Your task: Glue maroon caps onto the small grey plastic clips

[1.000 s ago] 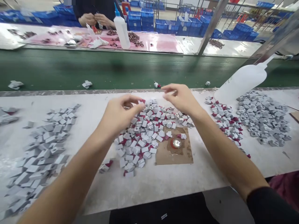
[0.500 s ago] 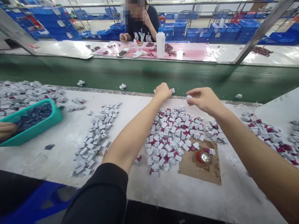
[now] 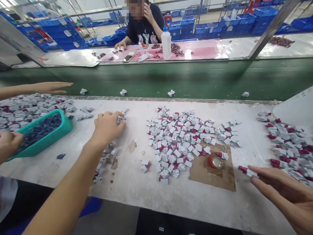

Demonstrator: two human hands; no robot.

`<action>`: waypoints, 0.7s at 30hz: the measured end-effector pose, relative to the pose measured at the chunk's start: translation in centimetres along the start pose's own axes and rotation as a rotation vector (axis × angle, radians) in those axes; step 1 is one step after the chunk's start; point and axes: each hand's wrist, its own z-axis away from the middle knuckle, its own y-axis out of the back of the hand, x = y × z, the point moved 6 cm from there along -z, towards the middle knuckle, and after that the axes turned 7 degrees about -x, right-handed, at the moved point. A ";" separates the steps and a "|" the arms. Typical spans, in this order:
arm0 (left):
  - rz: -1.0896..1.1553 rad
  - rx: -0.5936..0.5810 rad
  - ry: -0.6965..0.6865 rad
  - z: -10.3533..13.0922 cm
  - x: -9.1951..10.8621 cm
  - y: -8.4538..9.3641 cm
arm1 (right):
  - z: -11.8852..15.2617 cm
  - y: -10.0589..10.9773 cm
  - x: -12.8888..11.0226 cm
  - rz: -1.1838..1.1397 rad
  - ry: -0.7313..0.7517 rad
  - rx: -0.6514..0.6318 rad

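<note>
My left hand (image 3: 106, 129) is over the far end of a long row of small white blocks (image 3: 113, 150). Its fingers curl round a small white block (image 3: 120, 119) there; the hand and forearm hide much of the row. At the right, my right hand (image 3: 281, 187) pinches a white-and-magenta plastic piece (image 3: 251, 173) between thumb and finger, just above the table. Between my hands spreads a heap of white-and-magenta pieces (image 3: 176, 140). Beside it, a brown cardboard square (image 3: 212, 181) bears a small round red-rimmed dish (image 3: 216, 162).
Several white pieces (image 3: 171, 93) sit spaced along the green belt (image 3: 207, 78). On the left, a co-worker's hands (image 3: 9, 143) are near a teal bin (image 3: 49, 138) of dark pieces. More pieces (image 3: 288, 150) lie far right. A person (image 3: 146, 23) sits opposite, behind a white bottle (image 3: 166, 44).
Both hands have drawn back from the belt's edge, the left to the row of blocks, the right toward me at the right. A white piece now lies on the belt where my left hand was.
</note>
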 end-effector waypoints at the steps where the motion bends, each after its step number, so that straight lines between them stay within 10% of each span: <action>1: 0.002 0.005 -0.009 0.0 -0.1 0.0 | 0.2 -0.5 -0.9 -0.004 0.016 -0.002; 7: 0.006 0.053 -0.065 -0.3 0.7 -0.8 | -0.5 -3.1 -6.1 -0.213 0.090 -0.067; 21: -0.095 -0.096 -0.178 1.9 4.3 -4.3 | -0.6 -5.2 -5.7 -0.417 0.050 -0.087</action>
